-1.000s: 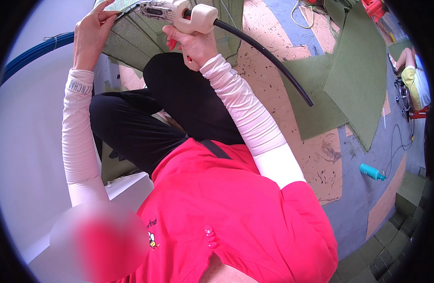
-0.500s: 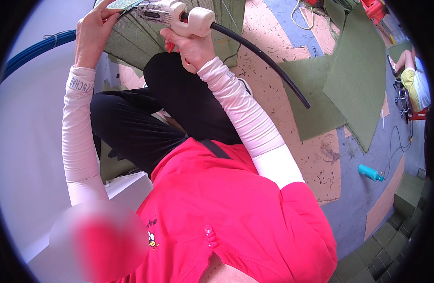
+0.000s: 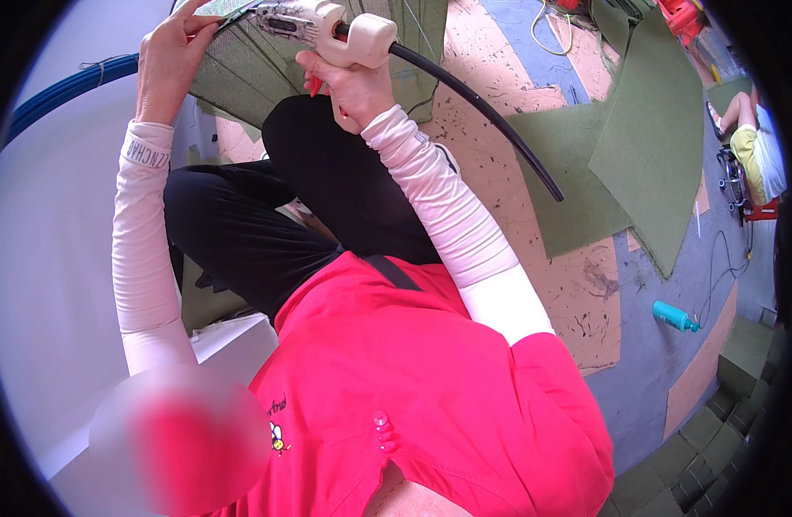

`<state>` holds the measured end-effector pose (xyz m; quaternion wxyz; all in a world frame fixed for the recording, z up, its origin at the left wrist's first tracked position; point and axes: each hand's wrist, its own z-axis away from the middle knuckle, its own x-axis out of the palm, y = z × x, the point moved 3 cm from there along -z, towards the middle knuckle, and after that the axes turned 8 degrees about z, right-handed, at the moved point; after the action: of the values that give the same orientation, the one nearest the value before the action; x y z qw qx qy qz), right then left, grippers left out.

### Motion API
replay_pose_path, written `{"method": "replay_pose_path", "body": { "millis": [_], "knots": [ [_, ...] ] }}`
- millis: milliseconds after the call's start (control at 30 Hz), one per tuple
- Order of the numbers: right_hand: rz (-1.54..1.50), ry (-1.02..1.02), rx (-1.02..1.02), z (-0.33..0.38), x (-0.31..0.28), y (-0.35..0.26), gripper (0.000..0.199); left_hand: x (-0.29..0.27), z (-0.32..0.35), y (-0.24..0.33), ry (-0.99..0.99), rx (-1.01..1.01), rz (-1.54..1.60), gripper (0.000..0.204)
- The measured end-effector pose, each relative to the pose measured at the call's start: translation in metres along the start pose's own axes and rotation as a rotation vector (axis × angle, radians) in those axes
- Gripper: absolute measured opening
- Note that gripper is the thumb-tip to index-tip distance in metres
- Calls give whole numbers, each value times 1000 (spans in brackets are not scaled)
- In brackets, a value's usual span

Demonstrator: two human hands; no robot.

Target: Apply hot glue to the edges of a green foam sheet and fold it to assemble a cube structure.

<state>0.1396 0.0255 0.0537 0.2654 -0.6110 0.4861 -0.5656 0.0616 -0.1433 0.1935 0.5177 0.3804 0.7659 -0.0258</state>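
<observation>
My right hand is wrapped round the handle of a white glue gun, with its red trigger under the fingers. Out of the gun's back end runs a long black glue stick, curving down to the right. At the upper left, my left hand pinches the edge of a pale green sheet, its fingertips partly cut off by the frame. The gun's nose points at that edge, close to the left thumb. Below it stands a dark green panel with lines across it.
Blue tubing curves along the left by a white wall. Large green sheets lie on the floor at right, near a teal bottle. Green blocks are stacked lower right. Another person sits far right.
The glue gun and my right hand have shifted very slightly to the right. The glue stick's free end has dipped a little. My left hand stays in place.
</observation>
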Motion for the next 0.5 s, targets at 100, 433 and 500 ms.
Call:
{"method": "replay_pose_path", "body": {
  "millis": [100, 433, 500],
  "knots": [
    [-71, 21, 17, -2, -3, 4, 26, 2, 0, 2, -7, -3, -15, 40],
    [-44, 6, 16, 0, 1, 6, 24, 1, 0, 2, -9, 1, -3, 40],
    [-45, -10, 3, 0, 4, 9, 23, 2, 0, 6, -10, -7, -11, 40]
  ]
}}
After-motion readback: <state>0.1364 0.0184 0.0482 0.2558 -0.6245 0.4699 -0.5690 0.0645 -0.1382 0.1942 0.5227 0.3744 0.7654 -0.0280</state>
